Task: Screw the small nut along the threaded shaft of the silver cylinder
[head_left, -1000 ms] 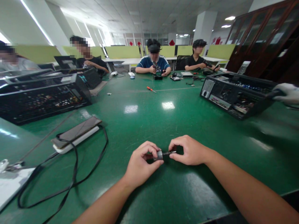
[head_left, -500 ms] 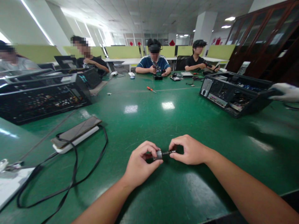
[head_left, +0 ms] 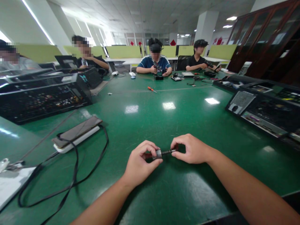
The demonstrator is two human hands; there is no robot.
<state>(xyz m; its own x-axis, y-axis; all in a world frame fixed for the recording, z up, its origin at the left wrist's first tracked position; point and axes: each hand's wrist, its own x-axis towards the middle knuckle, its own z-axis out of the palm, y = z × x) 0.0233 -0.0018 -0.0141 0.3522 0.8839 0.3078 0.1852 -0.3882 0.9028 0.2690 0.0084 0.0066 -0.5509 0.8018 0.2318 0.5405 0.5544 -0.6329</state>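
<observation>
Between thumb and fingers, my left hand [head_left: 142,162] grips a small silvery metal cylinder [head_left: 158,154]. A thin dark threaded rod [head_left: 167,152] sticks out of its right end. My right hand [head_left: 191,149] pinches the free tip of that rod with thumb and fingertips. Both hands are low over the green table [head_left: 131,128], close to its near edge. Fingers cover part of the cylinder, and its exact kind cannot be made out.
To the left lie a phone [head_left: 78,132] on a white power strip [head_left: 62,149], a looped black cable [head_left: 75,165] and a clipboard [head_left: 14,184]. Open computer cases stand at left [head_left: 44,97] and right [head_left: 262,109]. A screwdriver [head_left: 151,89] lies farther off; several people sit around.
The computer case at right has been shifted nearer and to the right, and the gloved hand on it is out of view. My hands stay nearly where they were.
</observation>
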